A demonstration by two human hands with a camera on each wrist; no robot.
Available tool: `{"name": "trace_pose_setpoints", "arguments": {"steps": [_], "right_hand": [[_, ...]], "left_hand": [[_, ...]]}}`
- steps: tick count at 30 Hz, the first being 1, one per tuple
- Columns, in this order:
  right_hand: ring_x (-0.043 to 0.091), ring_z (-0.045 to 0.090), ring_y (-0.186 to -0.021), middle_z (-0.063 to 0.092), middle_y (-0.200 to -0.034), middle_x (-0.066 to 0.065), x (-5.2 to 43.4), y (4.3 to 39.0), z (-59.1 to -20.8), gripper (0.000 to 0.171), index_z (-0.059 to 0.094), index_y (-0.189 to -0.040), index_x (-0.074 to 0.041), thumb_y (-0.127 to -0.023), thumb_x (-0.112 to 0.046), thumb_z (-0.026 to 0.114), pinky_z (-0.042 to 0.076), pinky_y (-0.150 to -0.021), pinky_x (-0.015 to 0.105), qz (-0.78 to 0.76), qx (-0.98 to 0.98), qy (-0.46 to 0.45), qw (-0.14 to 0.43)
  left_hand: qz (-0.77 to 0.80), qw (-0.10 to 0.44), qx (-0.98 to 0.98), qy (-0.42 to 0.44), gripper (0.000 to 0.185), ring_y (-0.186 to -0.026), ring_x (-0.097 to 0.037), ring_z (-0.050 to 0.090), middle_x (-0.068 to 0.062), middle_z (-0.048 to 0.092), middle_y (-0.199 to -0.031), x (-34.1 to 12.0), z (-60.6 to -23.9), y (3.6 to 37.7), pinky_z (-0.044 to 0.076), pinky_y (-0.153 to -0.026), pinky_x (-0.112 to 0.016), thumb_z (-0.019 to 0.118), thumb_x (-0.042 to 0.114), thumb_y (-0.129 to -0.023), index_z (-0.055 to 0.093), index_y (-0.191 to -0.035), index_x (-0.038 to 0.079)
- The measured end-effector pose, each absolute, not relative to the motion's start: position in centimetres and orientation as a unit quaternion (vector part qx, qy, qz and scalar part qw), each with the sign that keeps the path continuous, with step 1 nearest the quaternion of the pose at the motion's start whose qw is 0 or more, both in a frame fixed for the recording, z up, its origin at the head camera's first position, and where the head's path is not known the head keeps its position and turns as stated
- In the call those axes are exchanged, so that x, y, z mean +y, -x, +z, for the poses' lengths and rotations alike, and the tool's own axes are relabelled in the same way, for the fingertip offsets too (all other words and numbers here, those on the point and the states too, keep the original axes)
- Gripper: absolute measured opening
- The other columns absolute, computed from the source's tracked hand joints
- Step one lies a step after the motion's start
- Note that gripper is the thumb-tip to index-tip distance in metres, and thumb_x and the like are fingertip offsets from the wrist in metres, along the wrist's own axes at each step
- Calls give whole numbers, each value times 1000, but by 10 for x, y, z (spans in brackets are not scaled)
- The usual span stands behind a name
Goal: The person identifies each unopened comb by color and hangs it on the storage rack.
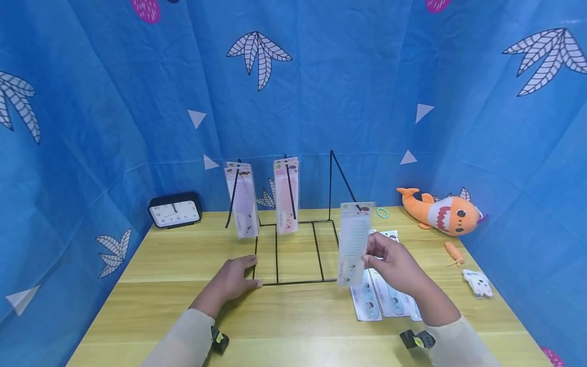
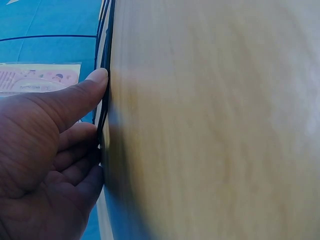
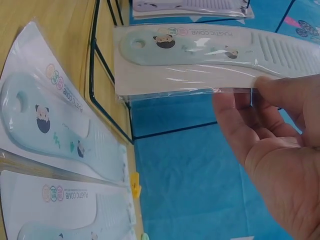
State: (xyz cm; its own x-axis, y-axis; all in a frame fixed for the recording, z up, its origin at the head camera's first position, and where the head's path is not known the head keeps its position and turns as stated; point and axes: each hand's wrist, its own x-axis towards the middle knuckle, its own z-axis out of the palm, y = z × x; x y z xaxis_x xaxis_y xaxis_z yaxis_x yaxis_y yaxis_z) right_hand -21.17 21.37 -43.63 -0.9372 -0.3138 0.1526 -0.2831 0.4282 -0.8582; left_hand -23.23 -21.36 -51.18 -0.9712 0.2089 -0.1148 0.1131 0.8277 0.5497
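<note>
My right hand pinches the side edge of a packaged pale green plastic comb between thumb and fingers. The package hangs upright, its top edge overlapping the front end of the right-hand hook in the head view. My left hand rests at the front left corner of a black wire display rack, its thumb touching the wire and its fingers loosely bent. Packaged purple combs hang on the rack's left hook, and packaged pink combs on the middle one.
Several more packaged pale green combs lie on the table under my right hand. Farther right are an orange shark plush, a small orange toy and a white bear-shaped packet. A clock stands back left, before blue curtains.
</note>
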Motion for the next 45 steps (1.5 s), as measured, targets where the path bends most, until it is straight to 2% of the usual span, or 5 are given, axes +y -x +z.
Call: {"name": "trace_pose_setpoints", "arguments": {"steps": [9, 18, 23, 31, 45], "right_hand": [[21, 76, -102, 72, -110, 9, 201, 226, -431, 17, 59, -126, -8, -109, -8, 65, 69, -85, 33, -471, 874, 120, 9], [26, 75, -107, 70, -113, 13, 184, 249, -438, 24, 56, -132, -7, -110, -10, 64, 70, -91, 45, -501, 861, 82, -20], [27, 76, -106, 70, -115, 16, 175, 264, -434, 22, 58, -131, -4, -111, -13, 63, 70, -88, 41, -501, 862, 64, -45], [31, 73, -108, 68, -121, 17, 162, 291, -428, 27, 59, -134, -3, -111, -17, 59, 69, -87, 43, -504, 860, 39, -73], [36, 71, -118, 67, -124, 18, 157, 325, -433, 25, 58, -133, -3, -112, -17, 57, 66, -101, 48, -541, 839, 29, -47]], "left_hand": [[285, 89, 951, -79, 70, -158, -40, 45, -11, 54, -167, -214, -508, 232, 38, -132, -57, 88, 27, -94, 61, -153, 1], [287, 86, 950, -84, 70, -158, -41, 45, -12, 54, -166, -214, -511, 232, 38, -131, -58, 88, 26, -94, 61, -153, 0], [290, 92, 949, -76, 69, -159, -40, 44, -10, 54, -167, -212, -510, 231, 38, -132, -57, 88, 26, -94, 61, -153, 1], [286, 96, 951, -71, 70, -159, -40, 44, -10, 54, -167, -211, -509, 231, 37, -132, -58, 88, 26, -94, 61, -153, 2], [290, 99, 949, -69, 70, -159, -39, 43, -10, 52, -168, -210, -507, 230, 36, -133, -58, 88, 27, -95, 60, -154, 3]]}}
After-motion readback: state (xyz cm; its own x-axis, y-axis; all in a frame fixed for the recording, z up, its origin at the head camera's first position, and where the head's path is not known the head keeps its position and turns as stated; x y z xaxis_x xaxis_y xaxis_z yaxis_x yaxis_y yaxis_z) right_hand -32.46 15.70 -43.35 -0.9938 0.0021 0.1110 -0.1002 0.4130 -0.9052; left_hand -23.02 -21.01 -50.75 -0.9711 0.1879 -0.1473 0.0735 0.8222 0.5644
